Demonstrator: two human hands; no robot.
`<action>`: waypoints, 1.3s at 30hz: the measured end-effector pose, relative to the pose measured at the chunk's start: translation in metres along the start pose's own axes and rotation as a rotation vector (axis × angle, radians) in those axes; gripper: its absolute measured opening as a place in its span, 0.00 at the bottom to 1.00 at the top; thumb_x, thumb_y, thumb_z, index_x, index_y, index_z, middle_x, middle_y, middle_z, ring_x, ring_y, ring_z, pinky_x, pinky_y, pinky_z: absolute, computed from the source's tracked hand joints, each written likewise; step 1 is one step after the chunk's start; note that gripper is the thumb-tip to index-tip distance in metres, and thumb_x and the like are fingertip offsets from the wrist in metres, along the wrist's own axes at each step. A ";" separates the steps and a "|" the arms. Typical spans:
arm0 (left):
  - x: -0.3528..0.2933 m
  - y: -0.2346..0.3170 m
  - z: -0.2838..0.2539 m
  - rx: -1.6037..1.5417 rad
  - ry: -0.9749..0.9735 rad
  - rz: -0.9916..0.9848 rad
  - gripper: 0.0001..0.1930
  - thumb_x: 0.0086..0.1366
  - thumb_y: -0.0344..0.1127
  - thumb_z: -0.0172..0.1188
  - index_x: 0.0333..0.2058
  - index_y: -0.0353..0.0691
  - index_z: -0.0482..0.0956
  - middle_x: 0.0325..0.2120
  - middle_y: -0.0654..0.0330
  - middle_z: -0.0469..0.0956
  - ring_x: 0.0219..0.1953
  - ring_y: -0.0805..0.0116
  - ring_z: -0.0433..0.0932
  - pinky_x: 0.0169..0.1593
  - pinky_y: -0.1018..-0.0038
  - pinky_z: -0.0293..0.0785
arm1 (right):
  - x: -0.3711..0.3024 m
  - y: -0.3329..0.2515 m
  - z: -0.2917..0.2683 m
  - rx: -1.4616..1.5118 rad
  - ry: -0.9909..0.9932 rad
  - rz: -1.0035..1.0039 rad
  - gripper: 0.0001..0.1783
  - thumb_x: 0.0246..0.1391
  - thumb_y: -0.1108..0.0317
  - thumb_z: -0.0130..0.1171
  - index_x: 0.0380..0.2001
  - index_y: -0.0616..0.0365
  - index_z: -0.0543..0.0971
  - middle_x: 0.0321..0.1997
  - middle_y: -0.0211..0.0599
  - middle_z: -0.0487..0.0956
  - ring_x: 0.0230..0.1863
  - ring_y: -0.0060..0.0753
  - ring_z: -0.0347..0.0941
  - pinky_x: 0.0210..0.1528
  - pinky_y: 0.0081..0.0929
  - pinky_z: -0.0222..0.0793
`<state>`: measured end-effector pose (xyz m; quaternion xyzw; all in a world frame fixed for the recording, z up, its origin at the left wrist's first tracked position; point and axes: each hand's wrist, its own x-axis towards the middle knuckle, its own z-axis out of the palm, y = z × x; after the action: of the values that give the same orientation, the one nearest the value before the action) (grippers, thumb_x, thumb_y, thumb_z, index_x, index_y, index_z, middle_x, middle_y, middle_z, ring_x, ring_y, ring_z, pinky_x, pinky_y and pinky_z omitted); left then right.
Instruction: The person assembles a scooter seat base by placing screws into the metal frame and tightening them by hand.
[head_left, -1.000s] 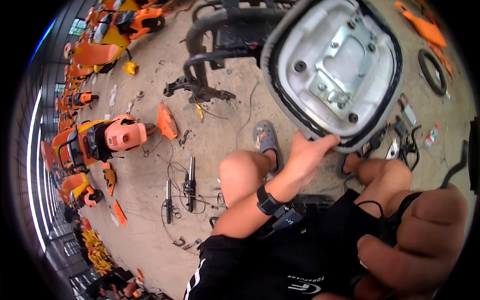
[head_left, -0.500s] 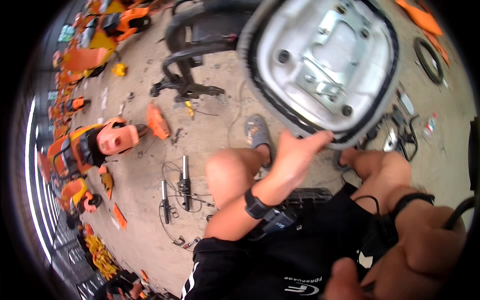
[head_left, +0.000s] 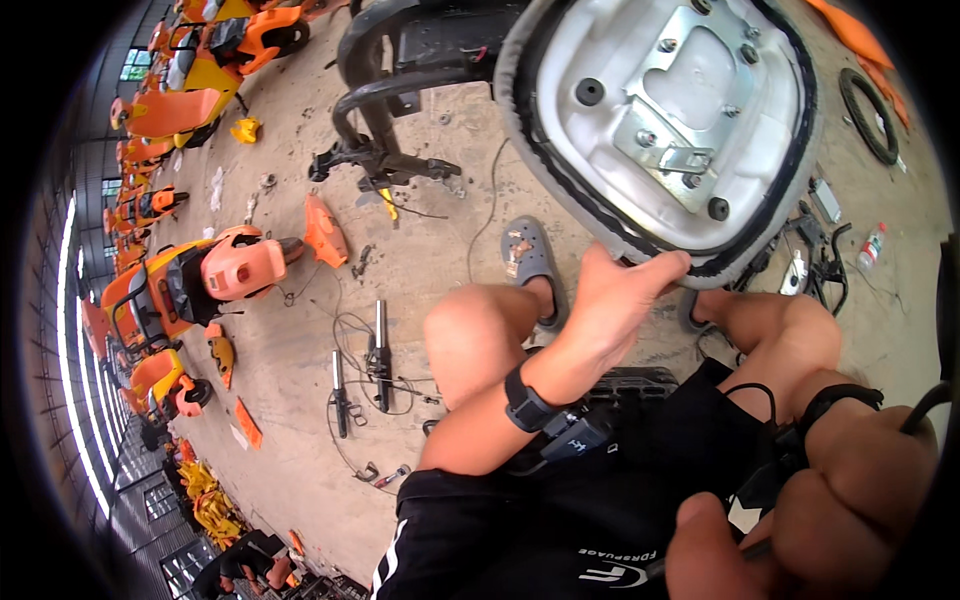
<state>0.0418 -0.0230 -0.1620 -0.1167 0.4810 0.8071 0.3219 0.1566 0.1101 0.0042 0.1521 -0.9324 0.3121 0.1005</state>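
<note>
Workshop floor of bare concrete [head_left: 300,420], strewn with parts, seen from above a seated person. At far left, orange scooter bodies [head_left: 190,285] stand in a row along the wall, apparently parked out of the working area. Nearer the middle, an orange panel [head_left: 322,232], two dark rod-shaped parts [head_left: 378,355] and loose cable lie flat on the floor, within arm's reach of the person's knees. Above them a black tubular frame [head_left: 375,100] rests on the ground.

Centre: the left hand [head_left: 615,305], with a black wristband on its wrist, reaches up from between the knees; its fingers [head_left: 660,268] curl over the lower rim of an upturned scooter seat [head_left: 680,130], thumb beneath, a closed grip that seems to steady the seat. The seat is tilted so that its pale underside, with a metal bracket [head_left: 690,90] bolted at the middle, faces the person, presumably for access to the fittings.

Lower right: the right hand [head_left: 850,500], very close to the camera, is clenched around a thin dark tool shaft [head_left: 690,562]; what kind of tool cannot be told. Beyond the right knee lie a black rubber ring [head_left: 868,115] and a plastic bottle [head_left: 872,246].
</note>
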 end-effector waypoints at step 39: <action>0.000 -0.006 -0.008 0.070 0.038 -0.087 0.21 0.60 0.19 0.62 0.53 0.31 0.71 0.45 0.56 0.79 0.46 0.62 0.81 0.47 0.67 0.80 | 0.138 0.198 0.061 0.033 0.266 0.150 0.10 0.54 0.64 0.63 0.39 0.50 0.86 0.33 0.38 0.82 0.37 0.46 0.76 0.42 0.38 0.71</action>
<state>0.0442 -0.0274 -0.1703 -0.1415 0.5092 0.7728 0.3513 -0.0459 0.1922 -0.1143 0.0409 -0.9143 0.3516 0.1970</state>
